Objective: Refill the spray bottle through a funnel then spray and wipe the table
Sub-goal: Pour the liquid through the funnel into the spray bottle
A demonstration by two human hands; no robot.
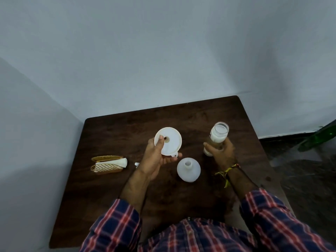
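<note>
We see the left hand (156, 159) holding the round white plastic funnel (168, 140) up off the dark brown wooden table (112, 128), thumb over the rim, fingers curled under, spout not in anything yet. The right hand (221, 151) is wrapped around the clear glass jar of white liquid (218, 136), lid off, jar upright or slightly tilted, can't tell if it's lifted. The squat white translucent plastic spray bottle (188, 170) stands btwn the hands, neck open, nozzle head off, looks empty tho hard to tell. A small white piece (136, 164) just left of the left wrist is prob the sprayer cap, mostly hidden. A gold slotted holder w/ white folded napkins (109, 164) lies on the table's left side, well apart from the bottle.

Progress, our read: early stage. Bottle opened, funnel + jar in hand. Left to do: seat funnel in neck, pour, recap, spray, wipe
</note>
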